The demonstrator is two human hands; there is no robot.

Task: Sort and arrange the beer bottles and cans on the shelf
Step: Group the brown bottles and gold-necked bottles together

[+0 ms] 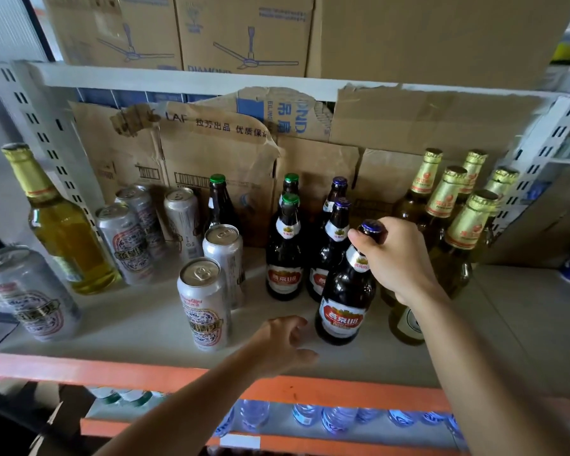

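1. The dark bottle [344,291] with a blue cap and red label is at the front of the shelf [139,327], right of centre. It is at the head of a row, with two blue-capped bottles [331,255] like it behind. Whether its base rests on the shelf or is just lifted I cannot tell.
2. The right hand [395,255] comes down from above, and its grip is clamped round the neck and cap of that bottle.
3. The left hand [283,343] hovers low near the bottle's base. Its grip is slack, with the fingers loosely curled and nothing in them.
4. Just left of the blue-capped row stand two green-capped bottles [285,251], one behind the other. A third green-capped one [218,202] stands apart among the cans.
5. The silver cans [204,304] are only loosely grouped. Two sit near the middle and several lie farther left in no clear line.
6. On the right the gold-foil bottles [454,232] are clustered together. One pale yellow bottle [60,225] with the same foil stands alone at the far left, well apart from them.
7. By my judgement the sorting is partly done. The blue caps and the gold cluster look settled, while the stray green cap, the lone yellow bottle and the scattered cans are left.
8. Torn cardboard [211,143] lines the back of the shelf.
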